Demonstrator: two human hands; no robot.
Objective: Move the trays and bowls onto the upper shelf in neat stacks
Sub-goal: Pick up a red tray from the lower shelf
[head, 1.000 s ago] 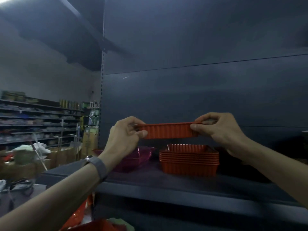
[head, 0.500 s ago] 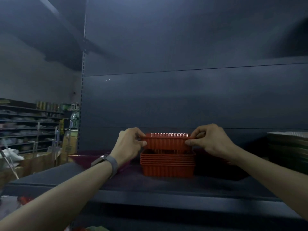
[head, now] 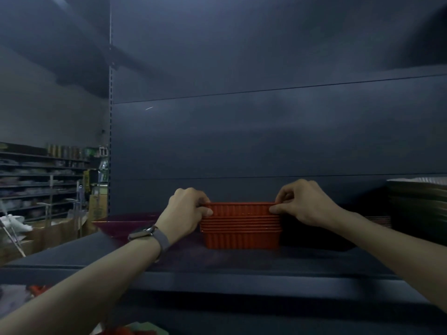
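- At the far left, the room is showing as a dim shop: store racks [head: 41,180] loaded with small goods are running along the back wall, with cardboard boxes [head: 96,206] standing below them.
- The upper shelf [head: 217,269], a dark flat board backed by a plain dark panel [head: 266,131], is stretching across the whole view.
- A low purple bowl [head: 125,222] is sitting on the shelf just left of the left wrist, which is wearing a watch [head: 145,232].
- The left hand [head: 186,213] is pinching the left end of the top tray [head: 239,208], thumb on the front wall and fingers curled over the rim.
- The top tray is lying level with its open side up and its long axis running left to right, nested onto the stack of red trays [head: 242,232] standing on the shelf in the middle.
- The right hand [head: 302,205] is pinching the tray's right end in the same way.
- At the far right, a dark pile of flat items [head: 418,204] is resting on the shelf, apart from the red stack.
- Compared with half a second ago, the tray is sitting lower: then it was hovering above the stack with a gap under it, and now its rim is meeting the rims beneath.
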